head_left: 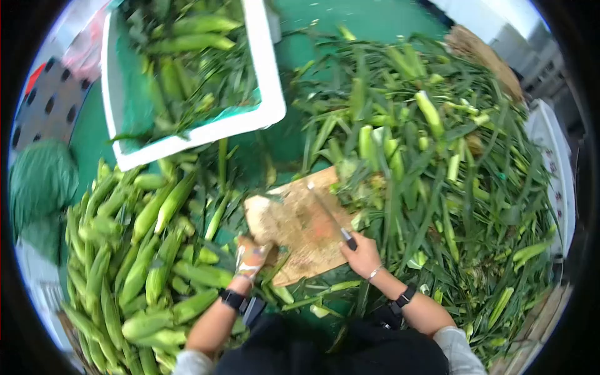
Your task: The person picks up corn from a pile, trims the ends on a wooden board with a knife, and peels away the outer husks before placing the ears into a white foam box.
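Note:
My right hand is closed around the black handle of a knife. Its narrow blade points up and left over a worn wooden cutting board. At the board's lower left edge is my left hand, in a pale, stained glove. Its fingers look apart, with nothing visible in them, though they are slightly blurred. Just left of it lies a large heap of corn ears in green husks. A heap of cut green leaves and stalk ends borders the board on the right.
A white foam box holding corn ears and leaves stands beyond the board. Green net bags lie at the far left. Another white container sits behind the leaf heap. Loose husk pieces lie near my body.

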Demonstrator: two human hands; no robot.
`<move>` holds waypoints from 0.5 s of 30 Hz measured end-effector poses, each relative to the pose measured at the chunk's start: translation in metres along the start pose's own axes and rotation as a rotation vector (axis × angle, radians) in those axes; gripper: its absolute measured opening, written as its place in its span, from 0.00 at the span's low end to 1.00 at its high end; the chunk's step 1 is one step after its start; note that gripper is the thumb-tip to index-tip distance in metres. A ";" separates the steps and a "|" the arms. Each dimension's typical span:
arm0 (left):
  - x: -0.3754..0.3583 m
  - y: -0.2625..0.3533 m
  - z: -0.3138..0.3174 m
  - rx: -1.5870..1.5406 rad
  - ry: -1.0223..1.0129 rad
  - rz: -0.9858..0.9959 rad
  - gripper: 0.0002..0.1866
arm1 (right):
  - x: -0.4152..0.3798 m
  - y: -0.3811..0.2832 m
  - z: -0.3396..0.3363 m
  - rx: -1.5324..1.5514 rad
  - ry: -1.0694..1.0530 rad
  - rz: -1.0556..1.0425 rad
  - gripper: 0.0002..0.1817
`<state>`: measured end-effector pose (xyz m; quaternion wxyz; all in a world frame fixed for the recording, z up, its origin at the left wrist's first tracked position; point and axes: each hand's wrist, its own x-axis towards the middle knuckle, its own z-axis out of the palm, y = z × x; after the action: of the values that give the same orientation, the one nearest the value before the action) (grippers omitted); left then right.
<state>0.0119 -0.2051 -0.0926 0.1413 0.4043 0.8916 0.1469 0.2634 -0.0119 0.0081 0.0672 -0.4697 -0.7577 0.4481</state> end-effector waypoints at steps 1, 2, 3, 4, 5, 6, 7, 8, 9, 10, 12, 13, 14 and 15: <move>0.005 0.055 -0.052 -0.284 -0.109 -0.455 0.25 | 0.001 0.008 -0.002 -0.041 0.042 -0.011 0.14; 0.003 0.023 -0.018 -0.572 -0.002 -0.493 0.22 | 0.001 0.015 -0.006 -0.077 0.061 -0.030 0.16; 0.001 0.057 -0.050 -0.745 0.021 -0.500 0.19 | -0.002 0.021 -0.008 -0.199 0.085 -0.029 0.18; 0.001 0.023 -0.015 -0.727 0.119 -0.441 0.20 | -0.007 0.023 -0.012 -0.255 0.077 -0.026 0.19; 0.004 0.036 -0.028 -0.813 0.072 -0.620 0.20 | -0.008 0.024 -0.016 -0.310 0.057 -0.033 0.20; 0.010 0.044 -0.038 -0.772 0.022 -0.613 0.22 | -0.011 0.019 -0.022 -0.336 0.019 -0.033 0.21; 0.013 0.047 -0.043 -0.717 -0.031 -0.612 0.24 | -0.020 0.014 -0.025 -0.352 -0.030 -0.026 0.22; 0.014 0.038 -0.035 -0.645 0.006 -0.512 0.25 | -0.024 0.021 -0.022 -0.348 -0.025 -0.081 0.22; 0.014 0.033 -0.026 -0.574 0.044 -0.408 0.25 | -0.025 0.026 -0.019 -0.284 -0.061 -0.020 0.21; 0.015 0.044 -0.033 -0.563 0.027 -0.397 0.25 | -0.023 0.033 -0.015 -0.278 -0.097 -0.015 0.22; 0.030 0.074 -0.060 -0.414 0.282 -0.018 0.23 | -0.022 0.035 -0.009 -0.250 -0.121 -0.006 0.22; 0.039 0.095 -0.076 -0.342 0.409 0.175 0.22 | -0.023 0.032 -0.010 -0.293 -0.075 -0.230 0.25; 0.046 0.120 -0.096 -0.397 0.288 0.263 0.22 | -0.023 0.028 -0.014 -0.340 -0.026 -0.453 0.28; 0.057 0.143 -0.110 -0.450 0.162 0.352 0.22 | -0.021 0.010 -0.034 -0.380 0.042 -0.392 0.31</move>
<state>0.0323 -0.0879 0.0545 0.1282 0.4982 0.7611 0.3950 0.2989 -0.0054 0.0273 0.0791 -0.3277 -0.9030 0.2664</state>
